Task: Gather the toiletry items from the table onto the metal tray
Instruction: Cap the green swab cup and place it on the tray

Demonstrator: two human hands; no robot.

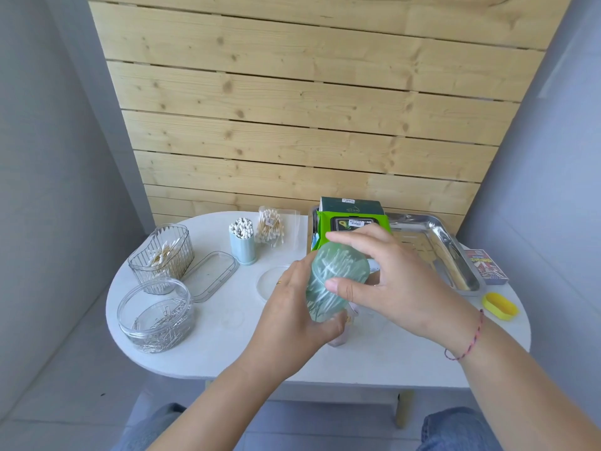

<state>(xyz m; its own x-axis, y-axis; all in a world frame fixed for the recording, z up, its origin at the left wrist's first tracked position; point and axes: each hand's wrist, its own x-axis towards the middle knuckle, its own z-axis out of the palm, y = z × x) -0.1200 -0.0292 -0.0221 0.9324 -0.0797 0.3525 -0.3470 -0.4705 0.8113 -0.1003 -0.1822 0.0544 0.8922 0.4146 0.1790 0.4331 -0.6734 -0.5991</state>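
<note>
**Both hands on green swab jar, held off surface**

L hand [292, 307] has fingers curled round the lower part of the green swab jar [335, 271], gripping from the left. R hand [390, 281] pinches the jar's upper end, thumb on the near side, fingers over the far side. Jar is translucent, packed w/ white swabs, tilted, held up above the white surface [227, 346], just in front of the metal tray [455, 249] at its left end, not in it.

Tray sits back right. In its left end: green wipes pack [325, 222] w/ dark green box [349, 205] behind.

Just left of L hand: round clear lid [268, 283], flat. Further left: blue cup [242, 252] of swabs, swab bag [270, 227] behind it, ribbed clear box [162, 255] w/ swabs, flat clear lid [211, 275] beside it, round tub [156, 320] of paper clips nearest.

R of tray: card pack [486, 266], yellow case [499, 305].
</note>
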